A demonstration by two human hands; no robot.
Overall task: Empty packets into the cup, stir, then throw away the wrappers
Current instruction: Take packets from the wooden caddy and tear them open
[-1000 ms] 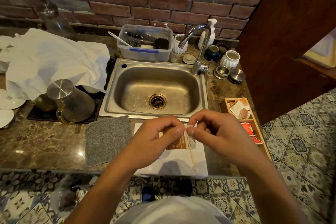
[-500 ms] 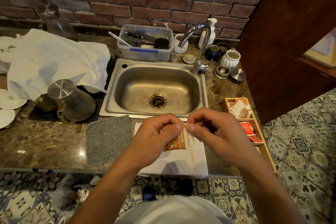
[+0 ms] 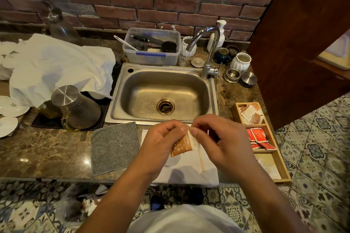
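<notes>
Taking the steel sink [image 3: 162,98] as my marker, far to its left a crumpled white cloth [image 3: 56,68] lies heaped on the counter [image 3: 47,153], with white plates [image 3: 11,108] at the frame's left edge. Closer to the sink's left rim a glass jug with a steel lid [image 3: 75,108] stands on a dark mat [image 3: 98,117]. Just in front of the sink's left corner lies a grey cloth pad [image 3: 113,147].

Behind the sink, against the brick wall, sits a clear plastic tub [image 3: 151,56] holding utensils. The tap [image 3: 208,51] rises at the sink's back right corner, and white ribbed pots [image 3: 240,61] and small steel lids [image 3: 248,78] stand to its right.

Directly in front of the sink, over a white napkin [image 3: 189,172] spread on the counter, the person's hands meet. The left hand [image 3: 161,145] pinches the top of an orange packet [image 3: 182,145] between thumb and curled fingers; the right hand [image 3: 223,145] pinches the same top edge, thumb tips nearly touching. The packet hangs below them, in the air above the napkin. A thin wooden stick [image 3: 201,159] lies on the napkin just beneath. I cannot see a cup.

To the sink's right front, a wooden tray [image 3: 284,168] holds pale and brown sachets in its far compartment, red sachets [image 3: 259,138] in the middle one, and white ones nearest.
</notes>
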